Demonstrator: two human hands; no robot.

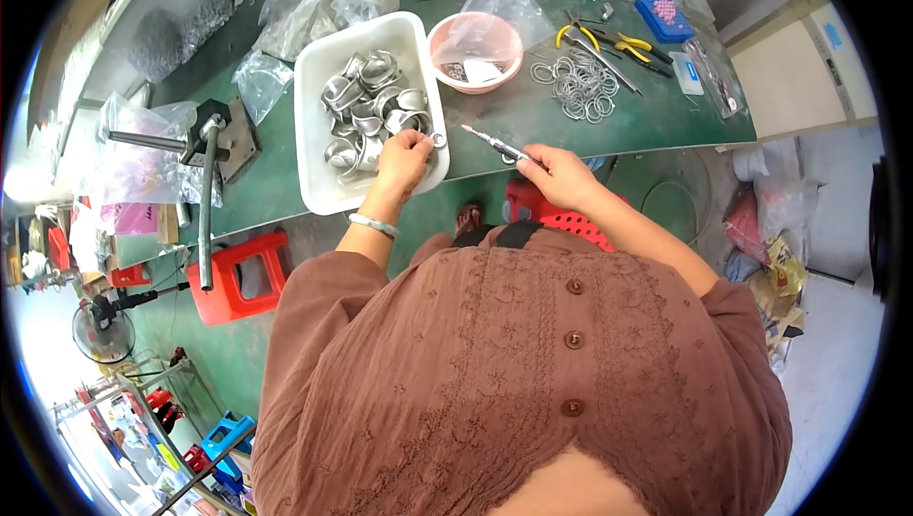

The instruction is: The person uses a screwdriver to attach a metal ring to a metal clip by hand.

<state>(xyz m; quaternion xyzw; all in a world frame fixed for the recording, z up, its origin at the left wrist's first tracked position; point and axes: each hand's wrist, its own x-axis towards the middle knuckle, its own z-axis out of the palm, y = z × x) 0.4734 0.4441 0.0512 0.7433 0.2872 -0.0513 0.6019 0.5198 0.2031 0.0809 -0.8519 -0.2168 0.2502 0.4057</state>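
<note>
A: What lies left of upper centre?
B: Your left hand (403, 162), fingers curled, over a white tub (308, 121) of curved metal pieces (365, 119).
A: And right of it?
B: Your right hand (561, 176), gripping a slim pen-like tool (501, 146); toward upper right, metal rings (584, 88) lie near yellow-handled pliers (634, 43).

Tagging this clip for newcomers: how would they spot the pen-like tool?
On the green table, find the pink bowl. Just below it in the picture, the right hand holds the pen-like tool, its pale tip pointing toward the white tub. Unlike the yellow-handled pliers, it is one slim straight shaft.
</note>
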